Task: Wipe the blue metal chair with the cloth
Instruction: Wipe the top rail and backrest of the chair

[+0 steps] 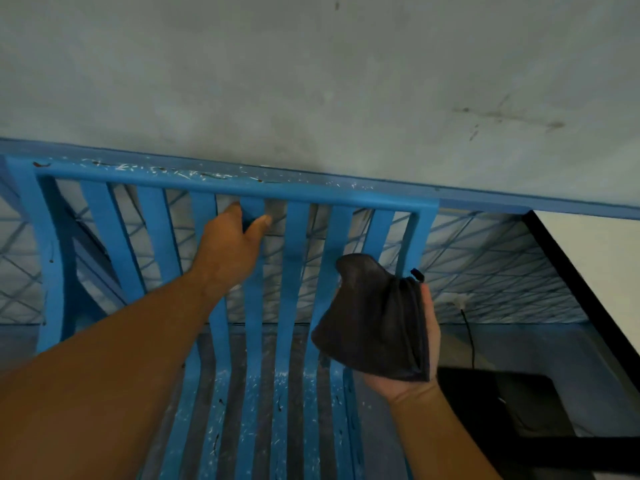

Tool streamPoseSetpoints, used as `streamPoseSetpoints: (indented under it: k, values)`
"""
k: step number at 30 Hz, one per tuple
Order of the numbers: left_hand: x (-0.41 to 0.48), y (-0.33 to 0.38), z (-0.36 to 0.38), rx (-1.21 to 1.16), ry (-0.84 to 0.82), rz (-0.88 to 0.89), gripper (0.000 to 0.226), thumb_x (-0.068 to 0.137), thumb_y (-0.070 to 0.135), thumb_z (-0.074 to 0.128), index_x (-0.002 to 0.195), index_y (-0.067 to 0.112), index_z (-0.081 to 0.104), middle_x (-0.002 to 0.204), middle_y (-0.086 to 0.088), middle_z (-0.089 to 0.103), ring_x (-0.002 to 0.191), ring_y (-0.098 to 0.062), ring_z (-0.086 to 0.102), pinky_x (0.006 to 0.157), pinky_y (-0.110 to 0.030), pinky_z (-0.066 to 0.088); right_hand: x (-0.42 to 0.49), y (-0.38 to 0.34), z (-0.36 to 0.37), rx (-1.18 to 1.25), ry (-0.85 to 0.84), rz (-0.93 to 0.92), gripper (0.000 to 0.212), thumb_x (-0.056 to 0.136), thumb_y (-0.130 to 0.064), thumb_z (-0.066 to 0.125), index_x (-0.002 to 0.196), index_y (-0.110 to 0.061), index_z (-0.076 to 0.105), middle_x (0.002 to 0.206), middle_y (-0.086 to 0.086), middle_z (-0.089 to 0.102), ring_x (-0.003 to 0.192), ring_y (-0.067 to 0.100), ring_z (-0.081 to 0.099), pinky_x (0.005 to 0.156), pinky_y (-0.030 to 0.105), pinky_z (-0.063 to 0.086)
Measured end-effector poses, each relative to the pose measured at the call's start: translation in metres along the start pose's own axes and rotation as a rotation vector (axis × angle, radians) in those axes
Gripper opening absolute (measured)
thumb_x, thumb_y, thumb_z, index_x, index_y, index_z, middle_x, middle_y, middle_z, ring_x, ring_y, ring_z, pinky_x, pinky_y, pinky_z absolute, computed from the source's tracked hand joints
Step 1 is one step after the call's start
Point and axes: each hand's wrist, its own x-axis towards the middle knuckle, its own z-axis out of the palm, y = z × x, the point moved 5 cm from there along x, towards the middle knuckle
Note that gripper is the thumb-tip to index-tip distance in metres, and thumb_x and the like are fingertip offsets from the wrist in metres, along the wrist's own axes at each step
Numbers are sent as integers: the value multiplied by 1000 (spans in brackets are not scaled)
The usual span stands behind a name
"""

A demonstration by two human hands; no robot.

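Blue slatted metal chair (pixel 294 244) against grey wall (pixel 311 81): left hand (pixel 230 244) gripping a back slat, right hand (pixel 412 341) clutching folded dark grey cloth (pixel 374 317) beside right-hand slats.

Your view is dim and evenly lit, with a cool bluish cast over the grey wall (pixel 311 71). The brightest patch is the pale surface (pixel 595 258) at the right edge of the frame. Shadows are soft-edged. The wide lens bends and tilts the top rail of the blue metal chair (pixel 221 183). The dark cloth (pixel 377 323) loses detail in its folds, and the whole frame looks slightly soft.
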Motion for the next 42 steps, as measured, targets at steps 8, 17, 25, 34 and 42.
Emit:
streamPoseSetpoints:
  k: [8,17,25,34,42]
  values:
    - [0,-2,1,9,-4,-18,35,96,39,54,71,19,40,63,1,46,53,-7,43,42,-19,26,-13,-69,40,-129,15,-201,71,89,-65,44,138,-13,52,141,14,51,135,32,43,111,58,27]
    - [2,-5,3,-24,0,-25,28,95,39,56,79,18,47,65,1,51,55,-9,47,45,-23,30,69,-94,146,-2351,-311,-559,50,93,-46,51,138,-24,46,116,2,61,97,22,59,86,35,46]
    - [4,-9,5,-62,-10,-30,29,94,41,56,85,14,51,70,-1,55,62,-15,53,52,-28,38,84,-75,132,-2416,-576,-578,71,92,-66,29,150,-26,31,149,-3,43,131,18,44,109,36,33]
    - [3,-9,3,-78,-2,-26,26,95,39,55,86,16,49,71,3,52,68,-18,53,56,-28,37,118,-63,154,-2655,-650,-418,73,71,-85,21,126,-41,40,98,-1,66,87,24,62,74,34,49]
    - [-31,-20,-28,61,88,-23,26,97,32,52,114,17,64,87,9,67,71,-5,58,55,-15,39,105,-58,147,-2517,-689,-1057,63,92,-67,31,133,-22,48,109,1,70,82,29,69,63,37,54]
